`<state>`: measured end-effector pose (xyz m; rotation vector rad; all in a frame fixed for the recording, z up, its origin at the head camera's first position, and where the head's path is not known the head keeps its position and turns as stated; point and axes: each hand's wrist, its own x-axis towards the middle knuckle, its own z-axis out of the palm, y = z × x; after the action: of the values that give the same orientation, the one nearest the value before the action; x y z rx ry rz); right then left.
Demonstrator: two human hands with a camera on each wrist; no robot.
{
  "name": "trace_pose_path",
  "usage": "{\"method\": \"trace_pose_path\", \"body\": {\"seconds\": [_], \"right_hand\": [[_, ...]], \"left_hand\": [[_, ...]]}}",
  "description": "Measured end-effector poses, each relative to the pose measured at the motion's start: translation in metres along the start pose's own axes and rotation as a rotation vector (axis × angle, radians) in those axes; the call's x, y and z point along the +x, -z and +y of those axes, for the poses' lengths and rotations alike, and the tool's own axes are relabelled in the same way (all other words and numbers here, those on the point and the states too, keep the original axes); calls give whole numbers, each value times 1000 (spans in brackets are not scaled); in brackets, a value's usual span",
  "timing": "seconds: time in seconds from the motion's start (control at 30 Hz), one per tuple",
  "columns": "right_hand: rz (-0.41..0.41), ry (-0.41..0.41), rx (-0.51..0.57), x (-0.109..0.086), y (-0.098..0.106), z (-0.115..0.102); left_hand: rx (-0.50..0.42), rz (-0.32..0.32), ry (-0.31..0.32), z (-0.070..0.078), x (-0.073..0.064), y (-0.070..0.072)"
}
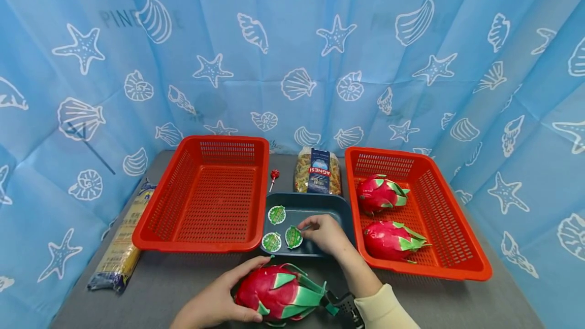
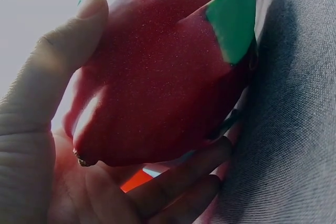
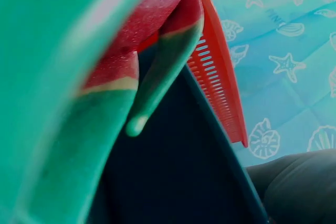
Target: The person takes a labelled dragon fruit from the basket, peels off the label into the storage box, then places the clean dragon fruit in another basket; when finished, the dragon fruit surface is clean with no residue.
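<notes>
My left hand (image 1: 215,296) grips a pink-red dragon fruit (image 1: 260,288) with green leaf tips, low over the grey table. In the left wrist view, thumb and fingers curl round the fruit (image 2: 157,87), its leafy end pointing away. Over the dark blue tray (image 1: 325,204), my right hand (image 1: 326,235) pinches the edge of a round green label (image 1: 293,236). Two more round green labels, an upper one (image 1: 276,215) and a lower one (image 1: 271,242), lie in the tray's left part. In the right wrist view, the fruit's green leaves (image 3: 105,135) hide the fingertips and the label.
A red basket (image 1: 201,245) stands left of the tray. Another red basket (image 1: 457,270) on the right holds two dragon fruits (image 1: 388,240). Behind the tray are a pasta bag (image 1: 317,171) and a red lollipop (image 1: 274,174). A long noodle pack (image 1: 121,242) lies far left.
</notes>
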<state>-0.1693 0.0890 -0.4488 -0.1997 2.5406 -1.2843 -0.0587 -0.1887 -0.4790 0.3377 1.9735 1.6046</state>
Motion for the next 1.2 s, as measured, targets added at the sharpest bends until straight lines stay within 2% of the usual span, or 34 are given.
{"method": "trace_pose_path", "body": {"seconds": [0.3, 0.7, 0.93, 1.2], "right_hand": [[-39, -3, -98, -3, -2, 1], [6, 32, -140, -16, 4, -9], [59, 63, -69, -36, 15, -29], [172, 121, 35, -67, 46, -47]], "left_hand": [[-10, 5, -10, 2, -2, -2], [5, 6, -28, 0, -2, -1], [-21, 9, -18, 0, -3, -3], [-15, 17, -10, 1, -3, -3]]}}
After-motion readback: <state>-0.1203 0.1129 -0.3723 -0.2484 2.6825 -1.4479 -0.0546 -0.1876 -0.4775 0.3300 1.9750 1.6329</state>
